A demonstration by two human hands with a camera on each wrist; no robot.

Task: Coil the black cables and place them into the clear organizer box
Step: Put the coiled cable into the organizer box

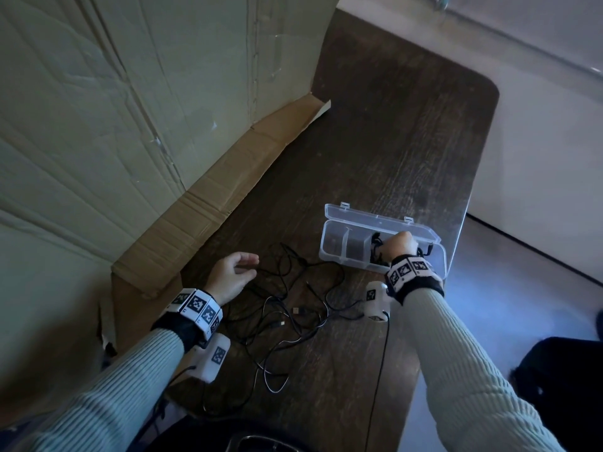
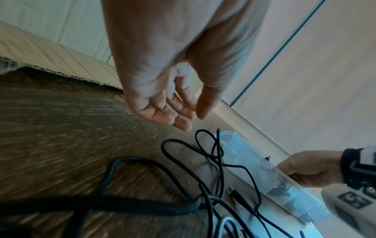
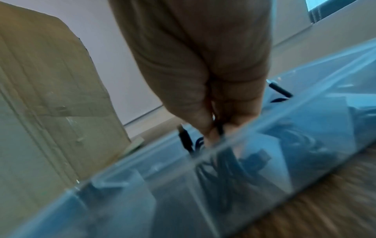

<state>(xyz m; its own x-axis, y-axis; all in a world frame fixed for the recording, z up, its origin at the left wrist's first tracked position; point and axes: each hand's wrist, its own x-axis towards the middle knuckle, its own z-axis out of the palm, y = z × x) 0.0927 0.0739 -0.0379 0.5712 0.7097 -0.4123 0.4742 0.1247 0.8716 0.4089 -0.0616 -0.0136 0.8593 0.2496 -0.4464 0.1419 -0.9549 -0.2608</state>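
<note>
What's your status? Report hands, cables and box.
Left hand open, empty, above loose cables. Right hand pushing a coiled cable into the open box. Loose cables still tangled on the table.

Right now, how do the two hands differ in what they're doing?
The right hand is down inside the clear organizer box, gripping a coiled cable; the left hand hangs over the loose cables, fingers relaxed, holding nothing. Both wear marker wristbands.
</note>
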